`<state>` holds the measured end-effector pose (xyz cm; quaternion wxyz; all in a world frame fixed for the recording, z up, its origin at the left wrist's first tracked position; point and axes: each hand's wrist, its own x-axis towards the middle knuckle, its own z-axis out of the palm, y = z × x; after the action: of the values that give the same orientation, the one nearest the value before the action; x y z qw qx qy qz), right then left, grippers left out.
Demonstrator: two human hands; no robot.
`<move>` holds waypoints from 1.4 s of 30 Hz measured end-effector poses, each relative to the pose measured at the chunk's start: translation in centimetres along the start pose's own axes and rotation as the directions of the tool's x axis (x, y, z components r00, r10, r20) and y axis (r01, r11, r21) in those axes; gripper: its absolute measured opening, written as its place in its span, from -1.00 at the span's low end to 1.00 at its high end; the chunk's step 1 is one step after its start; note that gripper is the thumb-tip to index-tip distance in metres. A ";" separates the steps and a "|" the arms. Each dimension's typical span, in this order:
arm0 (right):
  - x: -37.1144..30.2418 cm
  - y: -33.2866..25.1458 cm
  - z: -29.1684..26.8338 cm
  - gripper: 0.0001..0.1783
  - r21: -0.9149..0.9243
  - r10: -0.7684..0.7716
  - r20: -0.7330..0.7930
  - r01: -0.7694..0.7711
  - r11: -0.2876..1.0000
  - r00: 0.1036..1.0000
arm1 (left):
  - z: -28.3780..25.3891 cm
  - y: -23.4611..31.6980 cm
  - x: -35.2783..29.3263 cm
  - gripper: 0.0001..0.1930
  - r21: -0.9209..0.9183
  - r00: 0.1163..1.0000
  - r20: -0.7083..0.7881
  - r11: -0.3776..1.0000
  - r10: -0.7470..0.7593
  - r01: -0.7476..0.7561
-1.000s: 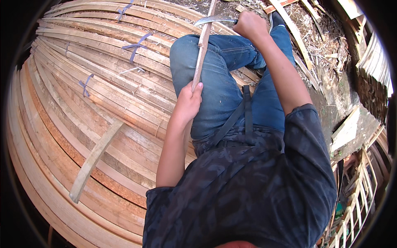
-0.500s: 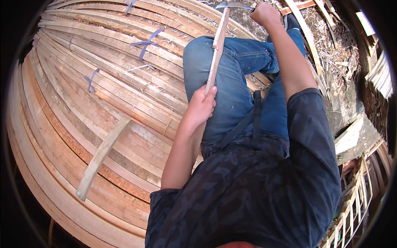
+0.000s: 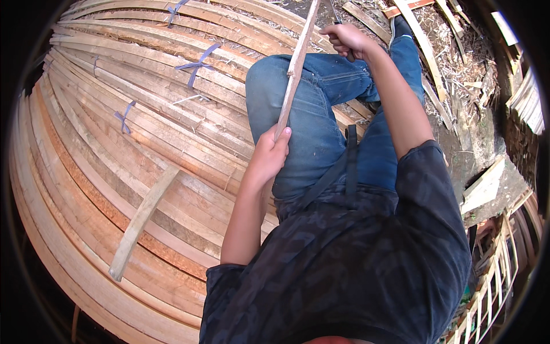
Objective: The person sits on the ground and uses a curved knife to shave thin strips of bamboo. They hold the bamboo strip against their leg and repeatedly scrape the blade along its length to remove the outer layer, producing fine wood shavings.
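My left hand [image 3: 270, 153] is closed around a long, narrow wooden strip [image 3: 295, 71]. The strip slants up over my bent knee, and its far end passes out of the picture at the top; a small rough notch shows partway along it. Beyond the knee, my right hand [image 3: 349, 41] grips a knife with a curved blade [image 3: 330, 10]. Most of its handle is hidden in my fingers, with the dark butt end showing below them. The blade points upward, just right of the strip's far part; whether they touch I cannot tell.
Bundles of long wooden strips [image 3: 143, 86], tied with purple bands [image 3: 197, 65], spread across the left. A short loose wooden piece [image 3: 143, 221] lies across them. Shavings and offcuts [image 3: 458, 80] cover the ground at upper right. A slatted wooden frame [image 3: 492, 281] stands at lower right.
My right hand has moved left and slightly down, and the blade has swung from pointing left to pointing up. The strip and left hand have shifted slightly left.
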<state>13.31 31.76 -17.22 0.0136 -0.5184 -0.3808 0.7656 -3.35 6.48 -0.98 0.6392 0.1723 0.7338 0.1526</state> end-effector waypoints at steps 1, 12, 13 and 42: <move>-1.5 0.5 0.4 -0.43 0.169 -0.021 0.141 -0.003 0.986 0.990 | 0.1 -0.4 0.1 -0.68 0.070 0.998 -0.019 0.996 0.056 -0.055; -12.8 5.7 5.3 -0.56 -0.544 -0.386 -0.278 0.187 0.818 0.880 | 1.2 -0.8 -3.8 -0.68 0.613 0.909 -0.247 0.781 0.336 -0.122; -13.4 5.2 5.2 -0.59 -0.597 -0.415 -0.280 0.182 0.782 0.866 | 1.0 -1.0 -4.1 -0.69 0.650 0.907 -0.249 0.753 0.340 -0.104; -2.7 -1.0 -6.4 -0.61 -0.884 -0.550 -0.467 -0.336 0.326 0.693 | 2.4 -1.2 -2.1 -0.76 0.823 0.880 -0.242 0.567 0.408 -0.037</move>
<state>19.33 34.98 -15.67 -0.0850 -0.6461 -0.7473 0.1296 -0.77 4.47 0.02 0.3009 0.4973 0.8099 -0.0784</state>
